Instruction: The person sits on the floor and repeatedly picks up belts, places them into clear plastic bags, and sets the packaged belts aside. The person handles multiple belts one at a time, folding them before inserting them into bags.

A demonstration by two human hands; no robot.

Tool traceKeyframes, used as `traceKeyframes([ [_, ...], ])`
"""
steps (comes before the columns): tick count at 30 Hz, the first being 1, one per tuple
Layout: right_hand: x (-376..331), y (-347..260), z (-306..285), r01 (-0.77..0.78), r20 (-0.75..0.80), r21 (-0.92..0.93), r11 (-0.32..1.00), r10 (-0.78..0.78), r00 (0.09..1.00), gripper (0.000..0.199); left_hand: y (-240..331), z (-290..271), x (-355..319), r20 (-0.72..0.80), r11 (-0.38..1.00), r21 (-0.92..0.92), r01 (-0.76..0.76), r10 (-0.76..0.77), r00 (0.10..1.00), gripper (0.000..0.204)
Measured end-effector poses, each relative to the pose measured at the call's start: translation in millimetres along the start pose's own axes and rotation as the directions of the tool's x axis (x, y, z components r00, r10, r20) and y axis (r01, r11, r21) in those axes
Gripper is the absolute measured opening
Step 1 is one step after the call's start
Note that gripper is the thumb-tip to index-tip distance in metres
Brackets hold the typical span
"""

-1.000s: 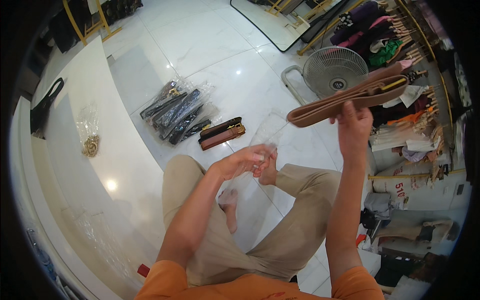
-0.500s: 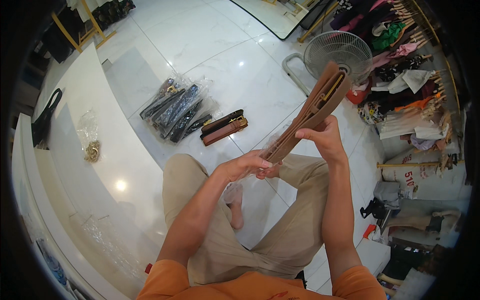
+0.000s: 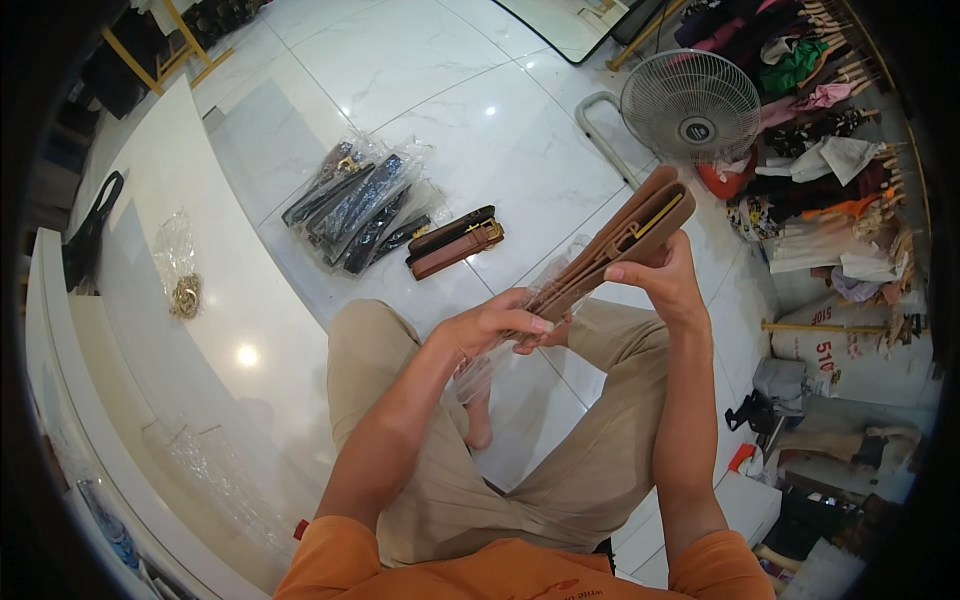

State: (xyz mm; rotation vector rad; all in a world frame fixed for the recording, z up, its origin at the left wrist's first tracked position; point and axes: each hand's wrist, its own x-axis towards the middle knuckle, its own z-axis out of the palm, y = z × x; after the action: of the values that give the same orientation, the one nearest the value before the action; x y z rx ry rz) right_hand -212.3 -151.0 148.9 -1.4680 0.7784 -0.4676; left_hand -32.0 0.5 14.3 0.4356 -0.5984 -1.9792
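Observation:
A folded brown belt with a gold-coloured buckle slants up and to the right above my knees. Its lower end sits in a crumpled clear plastic bag. My left hand is closed around the bag and that lower end, thumb on top. Farther up, my right hand grips the belt's side, its thumb pressed on the near face and its other fingers mostly hidden behind. On the floor ahead lie a black and a brown folded belt, beside a pile of plastic-wrapped dark belts.
A long white bench curves along my left, bearing a small bag with gold-coloured rings. A standing fan is ahead to the right, near racks of hanging clothes. A mirror leans at the back.
The belt's upper end has come lower and a little to the right, and my right hand has shifted slightly right with it. More of the bag shows around the belt's lower part.

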Motion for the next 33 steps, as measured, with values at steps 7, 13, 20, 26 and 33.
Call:
traceKeyframes([
  [7,2.0,4.5,1.1,0.055,0.029,0.032,0.998,-0.056,0.998,0.066,-0.5,-1.1,-2.5,-0.051,0.996,0.091,0.002,0.003,0.999,0.049],
  [13,2.2,5.0,-9.8,0.021,0.129,-0.111,0.994,-0.006,0.992,0.054,3.8,0.2,-2.7,-0.014,0.991,0.128,0.029,-0.027,1.000,0.047],
  [20,3.5,-9.3,10.0,0.026,0.138,-0.003,1.000,-0.026,0.990,0.046,7.2,5.3,-5.4,-0.033,0.986,0.155,0.069,-0.065,0.997,0.046],
  [26,7.5,-4.2,9.1,0.068,0.329,-0.339,0.938,0.050,0.943,0.041,5.0,5.0,-3.4,-0.044,0.984,0.158,0.083,-0.077,0.996,0.045],
  [33,7.5,5.1,10.0,0.144,0.276,-0.255,0.956,-0.071,0.958,0.031,2.6,2.4,-0.8,-0.029,0.982,0.172,0.076,-0.072,0.997,0.043],
])
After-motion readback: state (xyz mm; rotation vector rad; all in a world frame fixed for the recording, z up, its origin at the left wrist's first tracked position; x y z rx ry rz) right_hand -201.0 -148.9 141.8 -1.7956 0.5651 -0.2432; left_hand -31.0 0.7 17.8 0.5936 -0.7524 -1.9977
